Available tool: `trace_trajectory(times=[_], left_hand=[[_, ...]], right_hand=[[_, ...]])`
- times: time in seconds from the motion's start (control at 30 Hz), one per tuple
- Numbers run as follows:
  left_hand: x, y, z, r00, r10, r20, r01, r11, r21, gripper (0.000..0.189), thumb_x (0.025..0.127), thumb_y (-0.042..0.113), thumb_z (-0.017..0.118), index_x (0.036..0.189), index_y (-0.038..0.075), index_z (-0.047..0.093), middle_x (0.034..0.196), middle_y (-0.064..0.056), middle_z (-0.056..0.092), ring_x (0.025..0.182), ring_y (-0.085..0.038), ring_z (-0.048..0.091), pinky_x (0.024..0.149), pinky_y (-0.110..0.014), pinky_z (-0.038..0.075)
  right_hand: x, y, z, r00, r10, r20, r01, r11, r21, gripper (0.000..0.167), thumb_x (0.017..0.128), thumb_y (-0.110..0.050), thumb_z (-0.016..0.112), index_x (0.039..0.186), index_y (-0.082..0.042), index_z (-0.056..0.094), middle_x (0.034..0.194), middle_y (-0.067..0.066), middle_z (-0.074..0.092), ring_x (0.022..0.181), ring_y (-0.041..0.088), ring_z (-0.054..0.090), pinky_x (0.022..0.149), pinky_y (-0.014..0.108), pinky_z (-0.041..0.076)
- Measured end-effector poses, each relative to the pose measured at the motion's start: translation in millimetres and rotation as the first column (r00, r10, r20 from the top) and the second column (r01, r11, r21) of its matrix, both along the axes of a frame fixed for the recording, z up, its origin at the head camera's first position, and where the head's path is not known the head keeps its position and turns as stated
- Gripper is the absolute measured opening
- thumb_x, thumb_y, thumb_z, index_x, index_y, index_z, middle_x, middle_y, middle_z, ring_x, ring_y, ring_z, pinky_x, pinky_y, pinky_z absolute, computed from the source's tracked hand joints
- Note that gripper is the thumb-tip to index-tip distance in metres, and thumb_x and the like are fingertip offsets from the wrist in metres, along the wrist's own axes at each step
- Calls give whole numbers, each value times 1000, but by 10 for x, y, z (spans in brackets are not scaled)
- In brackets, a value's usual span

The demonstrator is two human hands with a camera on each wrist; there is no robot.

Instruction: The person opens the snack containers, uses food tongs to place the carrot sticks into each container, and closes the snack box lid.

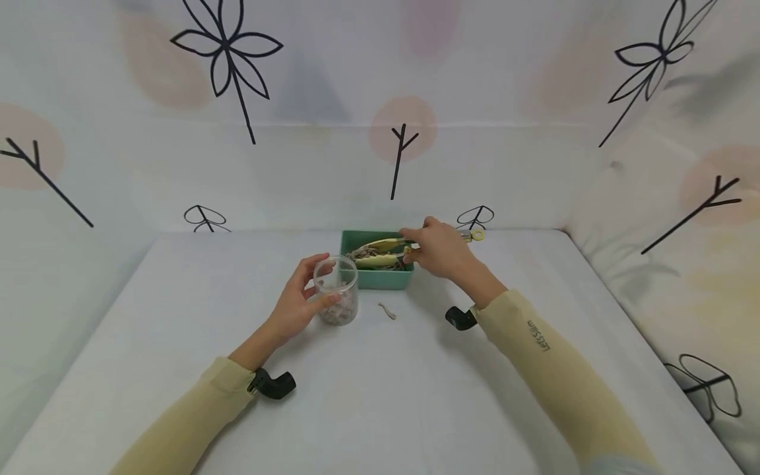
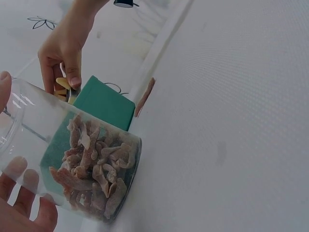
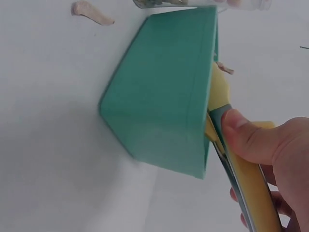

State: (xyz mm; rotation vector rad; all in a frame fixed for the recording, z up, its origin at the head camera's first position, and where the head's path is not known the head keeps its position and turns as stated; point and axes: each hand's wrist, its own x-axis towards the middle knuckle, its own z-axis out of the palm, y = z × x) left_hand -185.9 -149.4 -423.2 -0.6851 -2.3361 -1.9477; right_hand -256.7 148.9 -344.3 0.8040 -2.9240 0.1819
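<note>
My left hand grips a clear plastic jar from its left side, at the front left corner of a green box. Pale brown dried strips lie in the lower part of the jar. With my right hand I hold yellow-and-metal tongs over the right side of the box. Their two yellow tips reach inside, among more of the strips. Whether the tips pinch a strip is hard to tell.
One loose strip lies on the white tabletop in front of the box. A patterned cloth wall stands behind the table, and another rises along its right side. Black wrist cameras stick out from both sleeves.
</note>
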Motion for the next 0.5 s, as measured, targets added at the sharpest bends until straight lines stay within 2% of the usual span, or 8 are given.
trace_trajectory(times=[0.23,0.5], left_hand=[[18,-24,-21,1000,8,4,-8,1000,0,70,90,3,72,149,8,35,149,-14,45,138,-31,38,109,-57,35],[-25,-22,-35,1000,-11,-15,11,1000,10,70,91,2,72,150,8,35,148,-15,44,137,-30,39,108,-58,36]], right_hand=[[24,72,56,1000,-9,13,9,999,-53,54,87,-34,78,135,-15,63,97,13,59,72,23,51,53,33,43],[16,166,231,998,-47,33,50,995,-88,54,88,-35,76,137,-16,62,99,13,59,73,24,51,52,34,41]])
